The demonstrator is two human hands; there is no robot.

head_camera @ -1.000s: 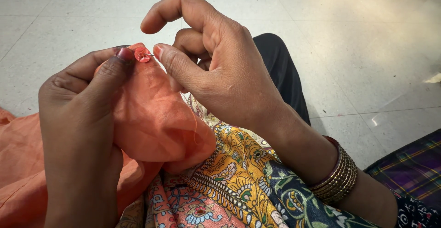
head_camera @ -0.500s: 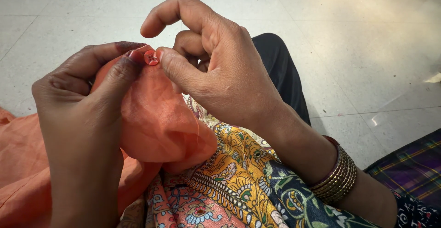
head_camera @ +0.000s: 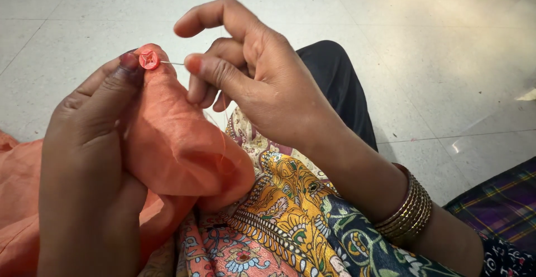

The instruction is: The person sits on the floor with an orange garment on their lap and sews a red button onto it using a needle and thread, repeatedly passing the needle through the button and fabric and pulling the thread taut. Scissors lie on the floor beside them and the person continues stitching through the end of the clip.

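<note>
My left hand (head_camera: 92, 160) grips a fold of orange cloth (head_camera: 178, 148) and its thumb presses just below a small orange button (head_camera: 149, 60) at the top of the fold. A thin needle (head_camera: 174, 63) sticks out of the button toward the right. My right hand (head_camera: 251, 76) pinches the needle's end between thumb and middle finger, with the index finger curled above. Gold bangles (head_camera: 410, 210) circle my right wrist.
A patterned yellow, blue and pink garment (head_camera: 290, 221) covers my lap under the orange cloth. A dark trouser leg (head_camera: 335, 82) lies behind my right hand. Plaid fabric (head_camera: 502, 199) shows at the right edge. Pale tiled floor (head_camera: 435, 42) lies all around.
The left hand has shifted the button left and slightly up. The right hand has drawn back to the right, so the needle now shows between button and fingers.
</note>
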